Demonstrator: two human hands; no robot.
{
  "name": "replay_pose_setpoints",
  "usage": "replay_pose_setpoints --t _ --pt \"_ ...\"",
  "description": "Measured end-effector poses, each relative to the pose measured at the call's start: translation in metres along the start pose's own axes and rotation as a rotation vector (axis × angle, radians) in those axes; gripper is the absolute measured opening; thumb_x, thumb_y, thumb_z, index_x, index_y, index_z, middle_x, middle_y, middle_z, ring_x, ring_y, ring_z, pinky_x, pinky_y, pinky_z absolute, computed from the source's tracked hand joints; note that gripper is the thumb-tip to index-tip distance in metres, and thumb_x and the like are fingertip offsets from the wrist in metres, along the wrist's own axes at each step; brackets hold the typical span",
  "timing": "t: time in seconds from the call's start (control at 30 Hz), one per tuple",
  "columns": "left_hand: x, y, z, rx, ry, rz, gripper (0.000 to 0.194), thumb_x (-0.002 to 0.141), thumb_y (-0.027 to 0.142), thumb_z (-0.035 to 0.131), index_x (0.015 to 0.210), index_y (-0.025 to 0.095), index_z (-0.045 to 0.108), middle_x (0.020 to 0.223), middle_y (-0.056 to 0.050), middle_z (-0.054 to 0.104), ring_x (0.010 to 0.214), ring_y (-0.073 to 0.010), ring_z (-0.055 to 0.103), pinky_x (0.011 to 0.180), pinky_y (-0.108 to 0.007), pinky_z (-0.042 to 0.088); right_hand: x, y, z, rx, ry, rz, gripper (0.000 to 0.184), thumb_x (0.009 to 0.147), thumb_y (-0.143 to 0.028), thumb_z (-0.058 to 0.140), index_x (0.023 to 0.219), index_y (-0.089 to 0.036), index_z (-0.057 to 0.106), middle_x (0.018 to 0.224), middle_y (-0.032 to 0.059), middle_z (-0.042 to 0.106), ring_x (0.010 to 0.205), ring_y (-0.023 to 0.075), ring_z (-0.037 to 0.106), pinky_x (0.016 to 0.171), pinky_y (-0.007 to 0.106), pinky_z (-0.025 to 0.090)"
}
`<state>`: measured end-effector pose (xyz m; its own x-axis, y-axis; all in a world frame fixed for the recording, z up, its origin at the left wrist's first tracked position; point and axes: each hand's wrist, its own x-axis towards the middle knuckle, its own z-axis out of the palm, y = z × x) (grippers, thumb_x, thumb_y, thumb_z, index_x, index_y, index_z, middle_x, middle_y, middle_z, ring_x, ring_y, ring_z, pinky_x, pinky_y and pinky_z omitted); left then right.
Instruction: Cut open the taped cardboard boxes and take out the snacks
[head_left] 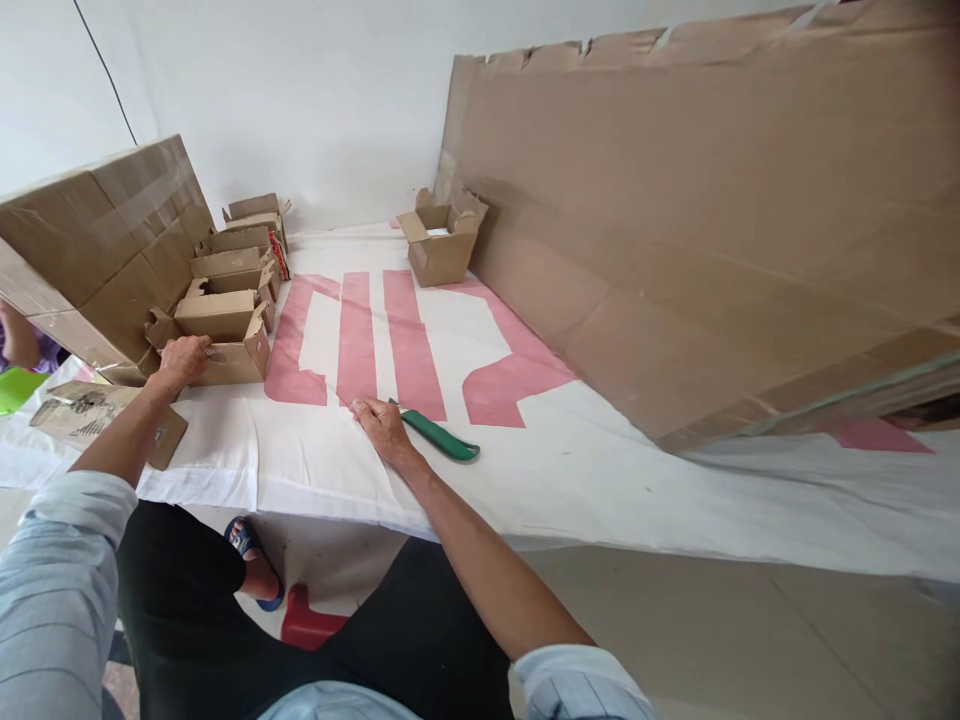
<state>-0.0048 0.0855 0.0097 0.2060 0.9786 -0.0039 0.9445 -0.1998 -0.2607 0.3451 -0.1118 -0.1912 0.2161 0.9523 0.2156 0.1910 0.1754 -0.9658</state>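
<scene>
My left hand (pixel 186 362) grips the near wall of a small open cardboard box (pixel 234 362), the closest in a row at the left. Its thumb and fingertips are partly hidden. My right hand (pixel 384 430) rests on the white cloth (pixel 525 490) with its fingers stretched toward the left, and I see nothing in it. Just right of that hand lies a green-handled tool (pixel 441 435), perhaps a knife, with a short dark tip at its far end. A flattish printed cardboard piece (pixel 90 410) lies under my left forearm.
More small open boxes (pixel 229 262) stand behind the first, beside a large carton (pixel 105 240). A single small box (pixel 441 250) holds something white. A big cardboard panel (pixel 697 220) leans at the right. Pink printing (pixel 356 340) marks the cloth. Another person's arm (pixel 19 340) shows far left.
</scene>
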Motion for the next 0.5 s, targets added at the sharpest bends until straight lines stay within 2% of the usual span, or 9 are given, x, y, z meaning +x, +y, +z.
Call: replay_pose_setpoints --t 0.17,0.33,0.43,0.5 --pt "-0.011 -0.007 0.006 0.002 0.033 0.041 0.048 0.095 0.019 0.071 0.142 0.020 0.082 0.147 -0.025 0.080 0.143 -0.0483 0.072 0.119 -0.055 0.053 0.002 0.005 0.000 -0.025 -0.004 -0.013 0.055 0.098 -0.075 0.056 0.071 -0.028 0.059 0.071 0.0024 0.064 0.072 0.0226 0.059 0.076 0.037 0.050" --pt "-0.045 -0.013 0.013 -0.092 0.153 0.097 0.069 0.092 0.026 0.079 0.161 0.025 0.072 0.163 -0.022 0.068 0.152 -0.0470 0.063 0.126 -0.058 0.050 0.001 0.011 -0.001 -0.064 -0.019 -0.024 0.054 0.099 -0.075 0.055 0.072 -0.028 0.060 0.071 0.0030 0.065 0.074 0.0228 0.058 0.074 0.036 0.047" --pt "-0.072 -0.020 0.016 -0.220 0.232 0.136 0.064 0.094 0.031 0.080 0.157 0.025 0.076 0.164 -0.019 0.068 0.151 -0.0456 0.063 0.129 -0.059 0.050 -0.002 0.019 -0.001 -0.114 -0.021 -0.036 0.054 0.101 -0.074 0.055 0.074 -0.028 0.062 0.070 0.0031 0.065 0.075 0.0237 0.059 0.073 0.036 0.046" --pt "-0.088 -0.034 0.017 -0.316 0.308 0.139 0.056 0.096 0.035 0.079 0.150 0.024 0.080 0.161 -0.018 0.071 0.149 -0.0446 0.065 0.129 -0.059 0.051 -0.003 0.024 -0.001 -0.148 -0.024 -0.052 0.053 0.103 -0.073 0.055 0.075 -0.028 0.062 0.068 0.0024 0.063 0.075 0.0241 0.058 0.072 0.035 0.046"
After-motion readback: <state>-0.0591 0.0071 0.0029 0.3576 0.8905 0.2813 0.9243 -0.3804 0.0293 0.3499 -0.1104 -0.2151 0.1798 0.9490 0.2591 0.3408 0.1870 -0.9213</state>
